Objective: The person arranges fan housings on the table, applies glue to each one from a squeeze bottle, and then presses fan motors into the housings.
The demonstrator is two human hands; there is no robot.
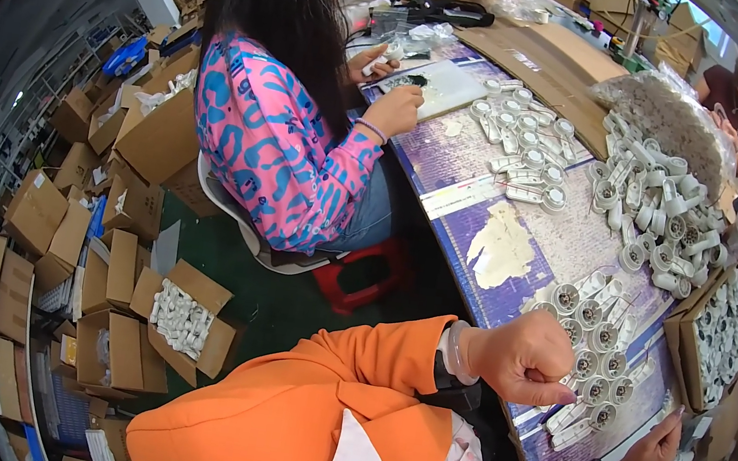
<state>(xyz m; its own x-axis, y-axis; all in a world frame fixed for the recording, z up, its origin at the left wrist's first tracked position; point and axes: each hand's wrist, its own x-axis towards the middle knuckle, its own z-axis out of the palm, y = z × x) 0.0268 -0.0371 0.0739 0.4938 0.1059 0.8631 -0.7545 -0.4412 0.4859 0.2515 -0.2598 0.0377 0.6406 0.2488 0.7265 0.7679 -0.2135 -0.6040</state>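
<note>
My left hand is curled into a fist above the near part of the worktable, thumb folded across the fingers. Whatever it may hold is hidden. Just beyond and beneath it, white plastic parts with round, open cup-like heads lie in rows, their metal insides facing up and thin wires sticking out. Lower right, my right hand has thumb and fingers brought together at the table's edge. A small pale thing seems to be at its fingertips, too small to name.
A co-worker in a patterned top sits at the left, handling a white part over a white board. More white parts lie mid-table, with a large heap at right. A filled carton and a red stool stand nearby.
</note>
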